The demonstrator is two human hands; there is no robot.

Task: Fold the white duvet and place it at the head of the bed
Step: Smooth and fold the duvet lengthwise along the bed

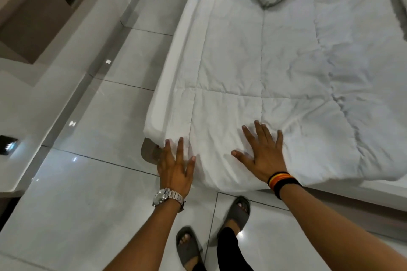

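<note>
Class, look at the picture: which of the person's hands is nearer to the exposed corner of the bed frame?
Left. The left hand rests at the duvet corner, right beside the bed frame corner; the right hand lies flat on the duvet further along.

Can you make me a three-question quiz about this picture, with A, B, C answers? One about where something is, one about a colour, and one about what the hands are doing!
1. Where is the right hand?
A. On the floor
B. Flat on the white duvet
C. On the shelf

2. What colour are the sandals?
A. Grey
B. Red
C. Yellow

3. How is the left hand?
A. Curled in a fist, holding nothing
B. Fingers straight, touching the duvet's corner
C. Holding a cup

Answers:
1. B, its spread fingers lie on the duvet near the foot of the bed.
2. A, both sandals on the tiled floor look dark grey.
3. B, its fingers reach out straight onto the corner, with no grip on anything.
</note>
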